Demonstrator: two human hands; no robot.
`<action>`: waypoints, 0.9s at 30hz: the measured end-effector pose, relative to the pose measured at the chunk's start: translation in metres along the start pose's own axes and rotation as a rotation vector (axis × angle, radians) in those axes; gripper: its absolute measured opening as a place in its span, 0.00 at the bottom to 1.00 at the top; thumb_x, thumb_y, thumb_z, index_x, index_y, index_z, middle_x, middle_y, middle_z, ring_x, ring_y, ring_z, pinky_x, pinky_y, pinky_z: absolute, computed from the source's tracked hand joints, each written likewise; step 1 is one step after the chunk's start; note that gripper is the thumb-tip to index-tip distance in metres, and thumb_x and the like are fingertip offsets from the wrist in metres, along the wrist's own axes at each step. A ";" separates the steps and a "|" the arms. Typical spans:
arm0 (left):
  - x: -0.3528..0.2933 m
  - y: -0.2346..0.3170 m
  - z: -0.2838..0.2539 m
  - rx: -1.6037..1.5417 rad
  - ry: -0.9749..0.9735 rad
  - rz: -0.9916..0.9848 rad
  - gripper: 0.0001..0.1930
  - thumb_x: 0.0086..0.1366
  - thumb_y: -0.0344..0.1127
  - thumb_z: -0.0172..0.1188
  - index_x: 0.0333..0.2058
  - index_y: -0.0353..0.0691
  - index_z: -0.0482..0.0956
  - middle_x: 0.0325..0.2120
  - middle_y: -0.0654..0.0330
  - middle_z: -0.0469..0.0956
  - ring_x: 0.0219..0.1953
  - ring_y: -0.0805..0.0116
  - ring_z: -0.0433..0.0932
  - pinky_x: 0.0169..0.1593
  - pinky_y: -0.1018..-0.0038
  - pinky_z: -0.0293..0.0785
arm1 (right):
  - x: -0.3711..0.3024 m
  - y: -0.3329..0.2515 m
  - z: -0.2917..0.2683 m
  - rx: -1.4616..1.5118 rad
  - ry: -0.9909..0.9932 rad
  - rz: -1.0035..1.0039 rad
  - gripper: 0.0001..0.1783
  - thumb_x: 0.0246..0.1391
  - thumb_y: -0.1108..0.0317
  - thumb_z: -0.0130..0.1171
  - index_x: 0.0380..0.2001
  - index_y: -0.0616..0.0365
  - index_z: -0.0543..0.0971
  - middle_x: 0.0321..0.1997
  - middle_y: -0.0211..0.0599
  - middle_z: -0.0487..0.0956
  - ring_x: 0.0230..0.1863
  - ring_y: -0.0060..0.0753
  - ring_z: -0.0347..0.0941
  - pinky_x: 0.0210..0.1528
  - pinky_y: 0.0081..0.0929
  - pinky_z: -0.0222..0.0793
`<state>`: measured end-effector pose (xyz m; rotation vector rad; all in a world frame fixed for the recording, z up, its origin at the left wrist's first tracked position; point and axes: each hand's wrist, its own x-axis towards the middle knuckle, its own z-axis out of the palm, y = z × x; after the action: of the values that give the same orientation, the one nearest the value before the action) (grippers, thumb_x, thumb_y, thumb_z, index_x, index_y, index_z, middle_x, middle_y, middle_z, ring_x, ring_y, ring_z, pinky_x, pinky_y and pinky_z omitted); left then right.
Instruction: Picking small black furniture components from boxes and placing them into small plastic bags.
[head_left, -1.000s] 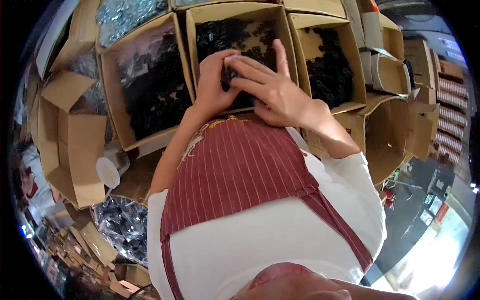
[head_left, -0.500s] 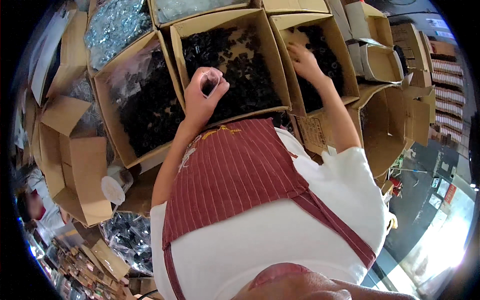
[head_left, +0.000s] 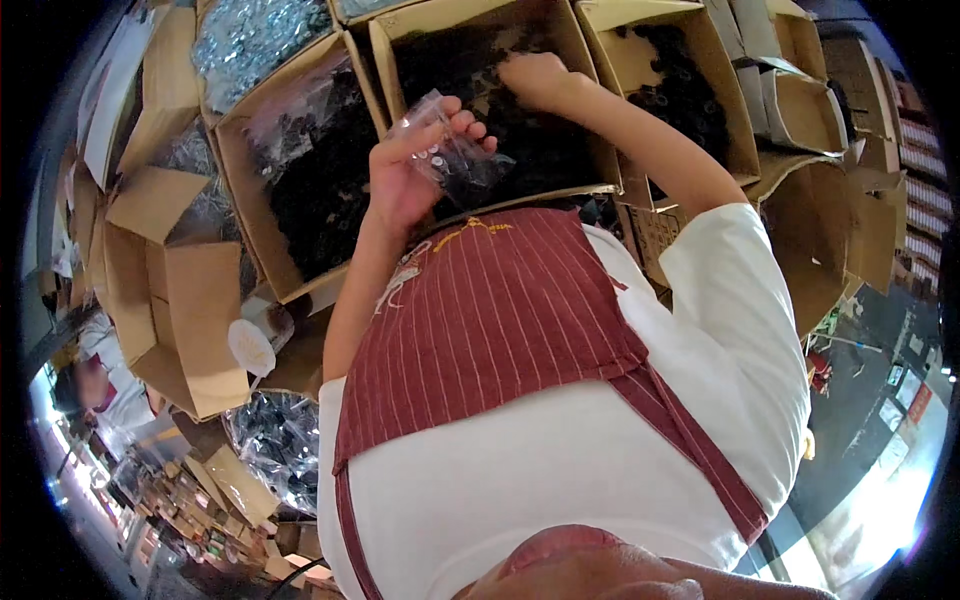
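My left hand (head_left: 398, 180) is closed around a small clear plastic bag (head_left: 436, 160), with pale bits and dark pieces showing through the film. The bag hangs over the near left part of the middle cardboard box (head_left: 607, 150), which holds a mass of small black parts (head_left: 545, 150). Farther back in that box, my right hand (head_left: 535, 82) reaches down among the parts. Its fingers are blurred and partly hidden, so what they grip does not show.
On the left stands a box of black parts (head_left: 320, 195); on the right, another box of black parts (head_left: 690, 105). Clear bags (head_left: 260, 45) fill a box at the far left. Open cartons (head_left: 205, 320) flank both sides. At lower left a person (head_left: 110, 370) is partly visible.
My right hand has moved left, out of the right box and into the middle one. My left hand has turned, so the bag now tilts with its side showing. The view has shifted slightly.
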<state>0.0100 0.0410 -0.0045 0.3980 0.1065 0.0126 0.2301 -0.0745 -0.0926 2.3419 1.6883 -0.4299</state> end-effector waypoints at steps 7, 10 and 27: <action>-0.003 -0.009 -0.004 0.663 0.142 0.113 0.13 0.60 0.30 0.66 0.43 0.39 0.76 0.38 0.60 0.78 0.45 0.65 0.79 0.55 0.65 0.74 | -0.060 -0.026 -0.089 0.498 0.551 -0.157 0.09 0.53 0.71 0.64 0.39 0.54 0.81 0.42 0.37 0.83 0.44 0.44 0.81 0.44 0.39 0.79; -0.003 -0.013 0.000 0.788 0.132 0.119 0.12 0.60 0.26 0.66 0.43 0.39 0.76 0.38 0.61 0.79 0.46 0.68 0.80 0.53 0.70 0.75 | -0.081 -0.042 -0.120 0.911 0.685 -0.435 0.14 0.55 0.73 0.65 0.46 0.57 0.80 0.42 0.37 0.82 0.45 0.41 0.79 0.45 0.38 0.76; 0.003 0.029 0.048 0.113 -0.071 0.354 0.20 0.67 0.31 0.53 0.56 0.28 0.69 0.57 0.44 0.72 0.63 0.52 0.69 0.71 0.56 0.60 | -0.121 -0.075 -0.126 1.917 0.032 -0.246 0.17 0.62 0.68 0.61 0.48 0.70 0.79 0.38 0.45 0.83 0.37 0.35 0.84 0.42 0.32 0.84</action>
<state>0.0185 0.0488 0.0504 0.5263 -0.0351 0.3422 0.1367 -0.1146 0.0676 2.7315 1.6444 -3.1116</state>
